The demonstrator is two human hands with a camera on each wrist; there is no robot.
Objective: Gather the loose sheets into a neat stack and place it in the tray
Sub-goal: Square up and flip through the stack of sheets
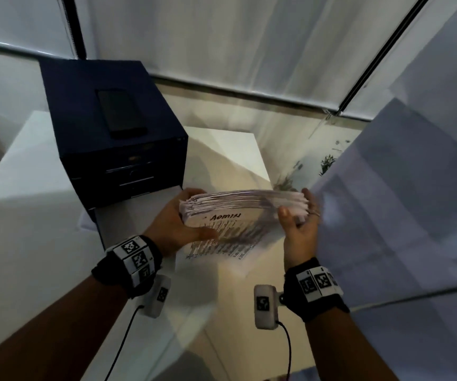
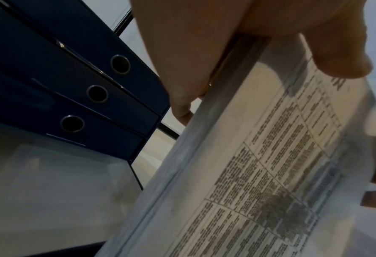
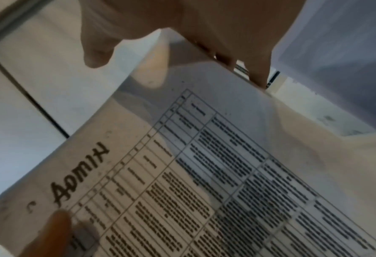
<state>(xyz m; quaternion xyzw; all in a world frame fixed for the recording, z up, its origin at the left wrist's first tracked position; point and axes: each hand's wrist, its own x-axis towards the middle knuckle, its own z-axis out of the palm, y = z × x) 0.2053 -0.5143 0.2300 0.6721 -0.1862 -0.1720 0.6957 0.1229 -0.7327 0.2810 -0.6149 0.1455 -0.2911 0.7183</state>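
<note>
A thick stack of printed sheets (image 1: 238, 207) stands on edge just above the table, its front page marked "Admin" in pen. My left hand (image 1: 183, 220) grips its left end, thumb on the front page and fingers behind. At the right end my right hand (image 1: 298, 215) holds it the same way. The edges look roughly squared, with the upper edge slightly ragged. In the left wrist view the stack (image 2: 259, 165) runs under my left hand (image 2: 204, 43). The right wrist view shows the front page (image 3: 204, 173) below my right hand (image 3: 204, 22). The open bottom tray (image 1: 128, 213) of the drawer unit lies left of the stack.
A dark blue drawer unit (image 1: 84, 86) stands at the back left with a black phone (image 1: 121, 112) on top. Its drawer fronts (image 2: 77, 97) have round finger holes. A white box (image 1: 227, 155) sits behind the stack. A large pale panel (image 1: 414, 188) fills the right side.
</note>
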